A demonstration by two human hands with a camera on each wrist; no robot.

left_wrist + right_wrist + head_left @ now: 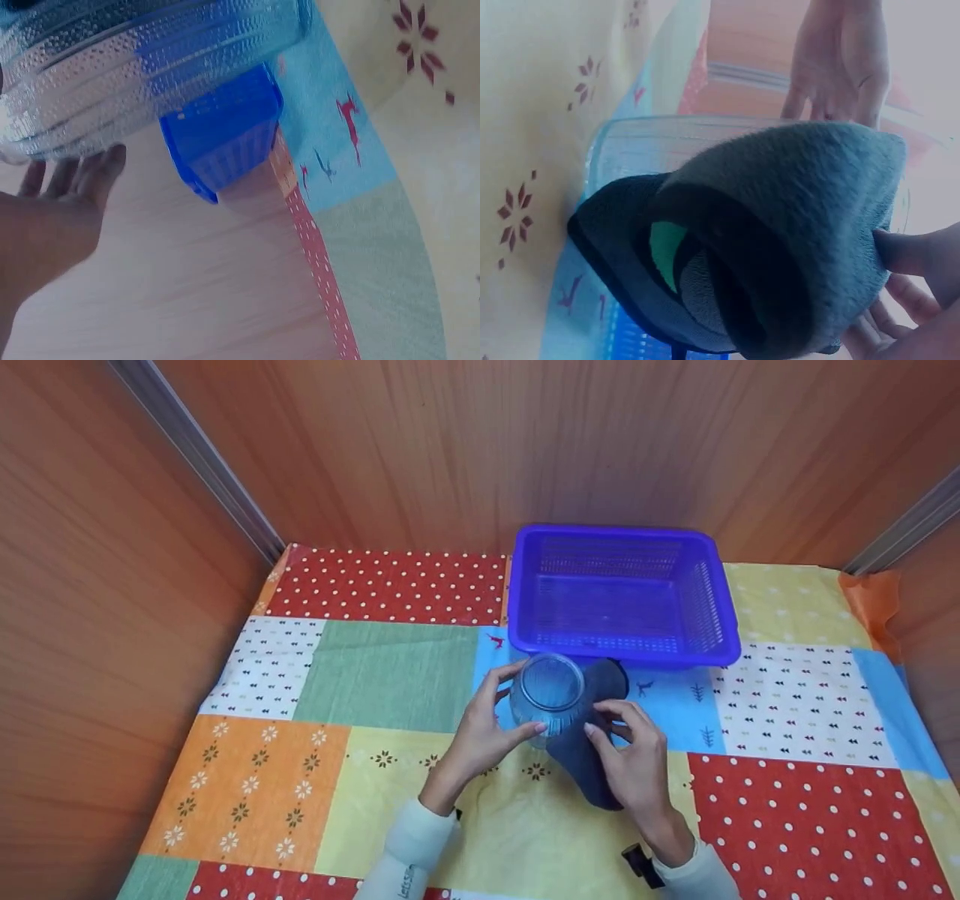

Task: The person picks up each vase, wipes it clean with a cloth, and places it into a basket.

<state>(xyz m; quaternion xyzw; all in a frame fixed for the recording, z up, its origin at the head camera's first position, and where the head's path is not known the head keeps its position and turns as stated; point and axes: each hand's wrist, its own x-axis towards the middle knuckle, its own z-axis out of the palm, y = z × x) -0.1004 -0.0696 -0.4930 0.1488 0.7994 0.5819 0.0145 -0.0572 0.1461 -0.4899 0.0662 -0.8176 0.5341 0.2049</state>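
A clear ribbed glass jar (pixel 541 720) stands with its round rim facing up in the head view. My left hand (pixel 484 731) holds it from the left, thumb at the front and fingers round the far side. Along the jar's right side lies a dark grey cloth (pixel 585 769) with black edging. My right hand (pixel 634 750) pinches this cloth between thumb and fingers. In the right wrist view the cloth (pixel 802 172) is folded over, a green patch shows inside the fold, and the jar is partly hidden behind it. The left wrist view shows the jar's textured wall (pixel 150 75) close up.
Just beyond the jar sits a purple plastic basket (pixel 626 656) with slatted sides, nothing visible inside it. A patchwork-print cloth (pixel 390 675) covers the table. Wood-grain panels (pixel 450 457) stand at the back and both sides.
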